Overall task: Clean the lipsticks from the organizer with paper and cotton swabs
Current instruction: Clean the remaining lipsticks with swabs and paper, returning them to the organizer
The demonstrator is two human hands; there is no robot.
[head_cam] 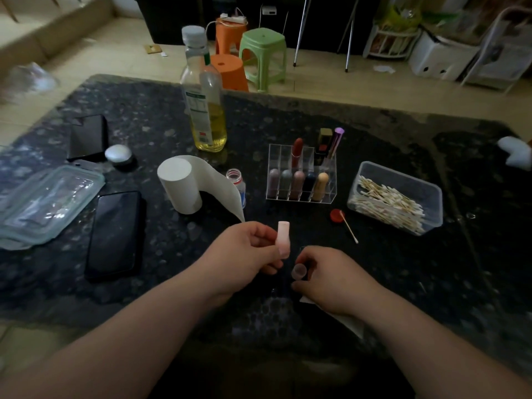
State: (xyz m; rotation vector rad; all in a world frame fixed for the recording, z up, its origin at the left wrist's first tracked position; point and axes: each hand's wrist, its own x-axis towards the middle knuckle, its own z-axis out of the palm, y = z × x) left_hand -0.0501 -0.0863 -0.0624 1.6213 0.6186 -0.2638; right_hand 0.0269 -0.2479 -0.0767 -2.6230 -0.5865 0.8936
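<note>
My left hand (244,251) pinches a pale pink lipstick piece (283,239) upright over the dark table's near middle. Just to its right, my right hand (328,279) curls round a small translucent cap (299,271), with a piece of white paper (345,318) lying under the hand and wrist. The clear acrylic organizer (328,194) stands behind them with several lipsticks (296,182) in its front row and a red one (297,151) behind. A paper roll (180,185) stands to its left. A clear tub of cotton swabs (394,197) is on the right, with one loose swab (349,227) near a red cap (336,216).
A tall oil bottle (205,110) stands behind the roll, a small open bottle (237,182) beside the roll. Two dark phones (115,234) (87,138), a clear plastic lid (46,203) and a white round object (118,153) lie on the left. Stools (263,53) stand beyond the table's far edge.
</note>
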